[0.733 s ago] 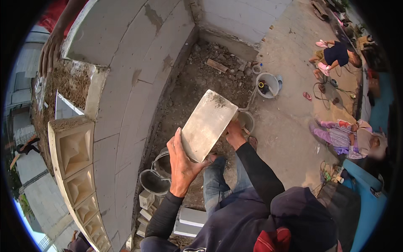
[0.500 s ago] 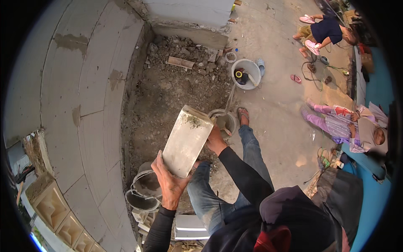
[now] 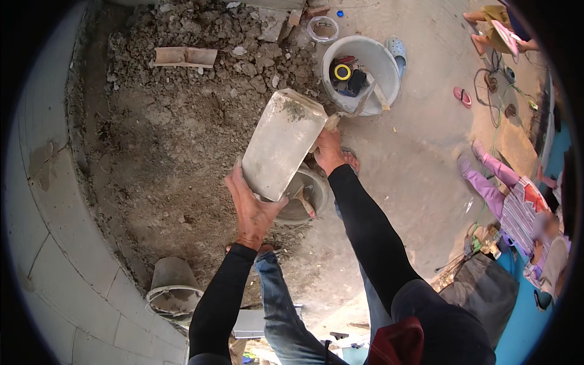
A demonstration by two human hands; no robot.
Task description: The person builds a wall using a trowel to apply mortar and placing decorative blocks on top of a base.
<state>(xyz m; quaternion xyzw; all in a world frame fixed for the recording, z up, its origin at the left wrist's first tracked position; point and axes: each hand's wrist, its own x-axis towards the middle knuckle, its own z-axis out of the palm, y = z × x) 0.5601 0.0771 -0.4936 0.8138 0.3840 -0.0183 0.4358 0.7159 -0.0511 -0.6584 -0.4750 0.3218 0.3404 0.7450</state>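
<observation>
**Item: grey block, held in two hands above the dirt floor**

1. Grey concrete block (image 3: 281, 145). Rectangular, pale, with a dab of darker mortar near its upper end. It hung in the air over the mortar pan (image 3: 302, 196), touching no ground. Its long axis ran from lower left, by my left hand, up to the upper right, towards the white bucket.

2. My left hand (image 3: 250, 207). It cupped the block's lower end from beneath, palm up, fingers spread along the near face and thumb curled up against the end. The block lay up and to the right of this hand.

3. My right hand (image 3: 329, 151). It gripped the block's right long edge near the upper end; fingers were wrapped behind the block (how tightly they pressed I could not tell). Neither hand was nearer than the other, since both were on the block.

4. Mortar pan, round and grey, directly under the block's lower end, a trowel (image 3: 302, 200) lying in it.

5. White bucket (image 3: 361, 73), beyond the block's upper end, holding tools and a yellow tape roll.

6. Grey overturned bucket (image 3: 173, 281), near the pale block wall (image 3: 58, 267) at the floor's left edge.

7. Loose rubble (image 3: 201, 36) along the floor's far edge.
</observation>
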